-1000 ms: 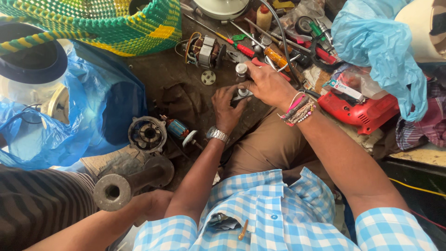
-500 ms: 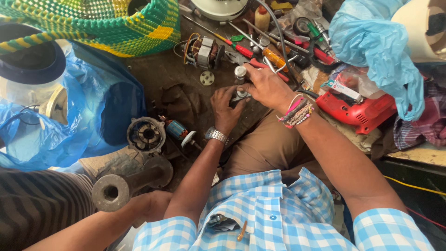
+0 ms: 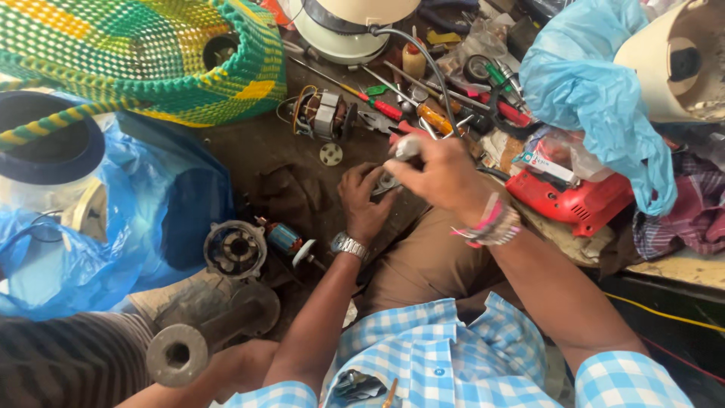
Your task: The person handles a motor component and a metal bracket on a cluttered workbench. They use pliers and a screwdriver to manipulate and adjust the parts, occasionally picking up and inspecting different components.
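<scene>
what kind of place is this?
Likely a small appliance or motor repair workbench: a bare wound motor core, screwdrivers scattered about, and a red power tool on the cluttered surface.

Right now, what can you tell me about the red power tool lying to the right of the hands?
The red power tool has a moulded red housing that looks like plastic, with slotted vents along its side and a dusty, worn surface. It lies flat amid the clutter, just right of the right hand and its beaded wrist bands, without clearly touching them. A clear plastic packet rests across its upper end, and a crumpled light-blue plastic bag hangs over its far side, hiding part of it. Which kind of tool it is cannot be told.
</scene>
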